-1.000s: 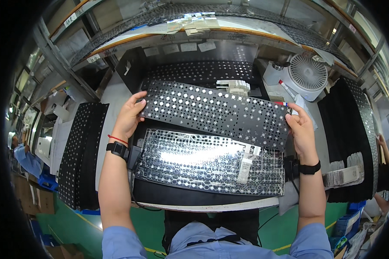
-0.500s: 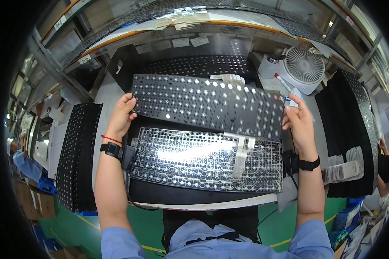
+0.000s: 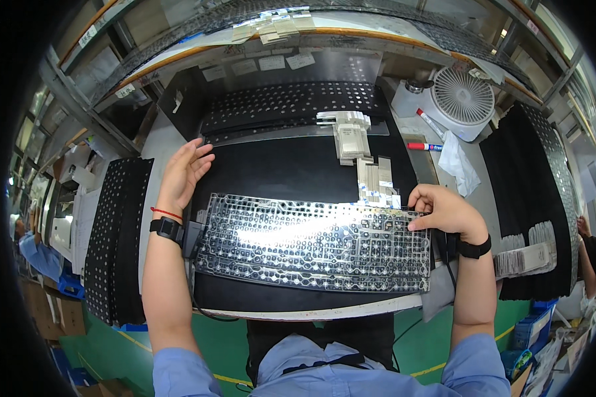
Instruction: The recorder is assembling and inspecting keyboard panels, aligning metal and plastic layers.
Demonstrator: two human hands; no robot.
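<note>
Two bare hands work apart: the left hand (image 3: 187, 173), open with fingers slightly parted, hangs beside a black rectangular mat (image 3: 271, 165); the right hand (image 3: 447, 212) pinches the upper right corner of a transparent, circuit-patterned rectangular sheet (image 3: 338, 255) lying over the mat's near part, below flat silvery strips (image 3: 375, 182).

At six o'clock we saw a patterned sheet (image 3: 318, 246) of clear plastic, very glossy, with strong white glare. Toward twelve, the black work surface (image 3: 265, 165) looked smooth and matt. The fan (image 3: 463, 96) at two was of smooth plastic; the shelf edge (image 3: 357, 33) at twelve seemed wooden. At seven, we noticed a sleeve (image 3: 185, 367) of soft, matt cloth.
</note>
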